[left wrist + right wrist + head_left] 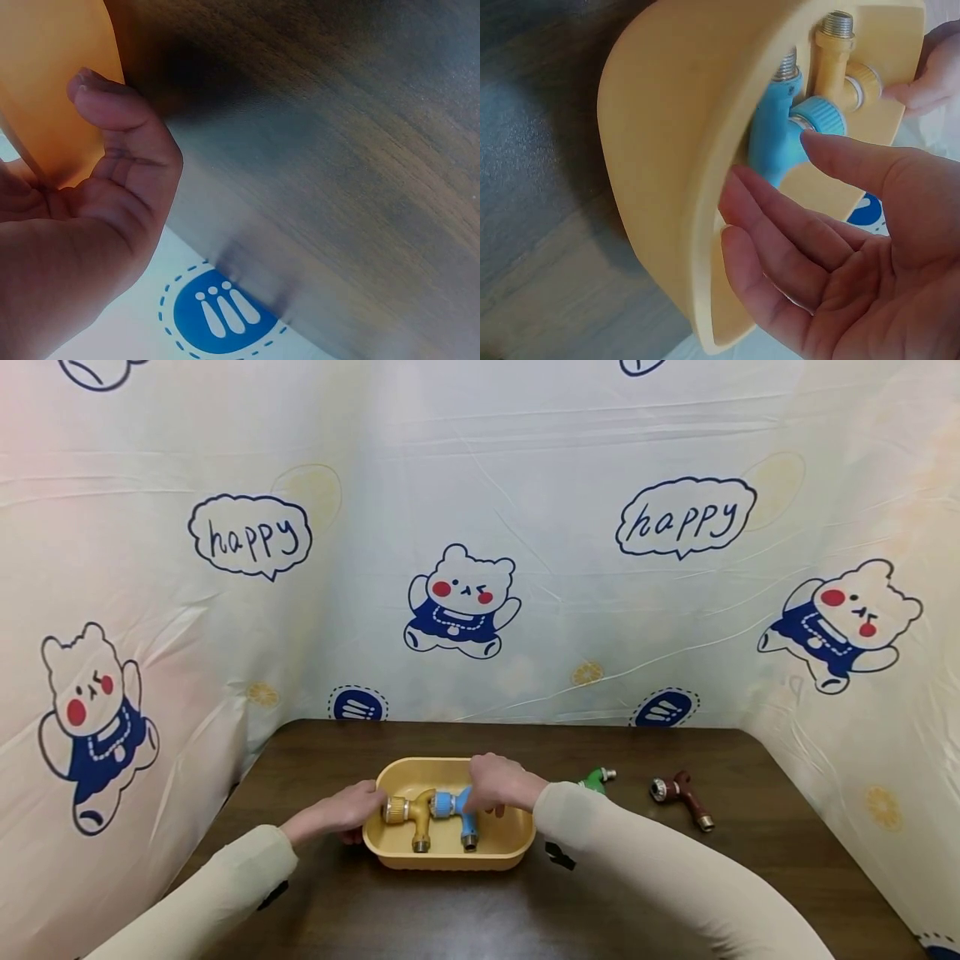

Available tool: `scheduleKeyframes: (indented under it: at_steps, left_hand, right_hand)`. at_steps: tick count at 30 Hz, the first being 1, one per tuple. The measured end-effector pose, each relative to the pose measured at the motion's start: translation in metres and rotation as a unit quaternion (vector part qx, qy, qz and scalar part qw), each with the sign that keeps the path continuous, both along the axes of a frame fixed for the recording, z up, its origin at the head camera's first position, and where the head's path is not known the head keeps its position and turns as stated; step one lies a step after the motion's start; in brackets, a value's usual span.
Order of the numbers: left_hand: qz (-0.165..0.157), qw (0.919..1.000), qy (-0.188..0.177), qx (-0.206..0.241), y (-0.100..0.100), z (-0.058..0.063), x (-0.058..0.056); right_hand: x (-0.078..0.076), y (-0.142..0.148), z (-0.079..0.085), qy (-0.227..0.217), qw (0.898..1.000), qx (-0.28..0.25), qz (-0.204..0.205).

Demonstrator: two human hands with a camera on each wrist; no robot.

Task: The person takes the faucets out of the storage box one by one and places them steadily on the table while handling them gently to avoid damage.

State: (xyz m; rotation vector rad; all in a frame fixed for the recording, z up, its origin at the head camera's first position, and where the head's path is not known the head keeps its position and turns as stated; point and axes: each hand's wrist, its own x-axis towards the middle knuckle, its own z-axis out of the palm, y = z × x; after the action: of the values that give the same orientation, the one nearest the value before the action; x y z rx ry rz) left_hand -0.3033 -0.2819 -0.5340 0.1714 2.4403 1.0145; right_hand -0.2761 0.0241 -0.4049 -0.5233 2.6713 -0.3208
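Observation:
A yellow plastic basin (450,862) stands on the table. My left hand (348,810) grips its left wall, and in the left wrist view curled fingers (127,112) press that wall. Inside lie a yellow tap (420,817) and, to its right, a blue tap (452,804), both with threaded metal ends. Over the basin's right half is my right hand (498,783), at the blue tap. The right wrist view has its thumb by the blue knob (821,116) and its loosely bent fingers near the tap's body; contact is unclear.
Right of the basin, a green tap (596,779) lies partly hidden behind my right forearm. Farther right is a dark red tap (682,797). The brown wooden table (315,760) meets a printed curtain (465,460) at the back and sides.

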Motion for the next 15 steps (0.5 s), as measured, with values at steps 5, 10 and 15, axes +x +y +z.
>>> scheduleKeyframes:
  at_steps: [5,10,15]
  left_hand:
    - [-0.018,0.9997,0.018,-0.007,0.001,0.001,0.001]
    - [-0.001,0.9998,0.013,-0.012,0.006,0.008,0.005]
    - [0.034,0.9991,0.016,-0.02,0.006,0.002,0.002]
  right_hand:
    - [0.001,-0.002,-0.002,-0.006,1.0,0.0,0.012]
    - [0.003,-0.004,-0.006,0.009,1.0,0.007,0.028]
    - [0.0,-0.003,-0.012,0.012,0.999,-0.001,0.032]
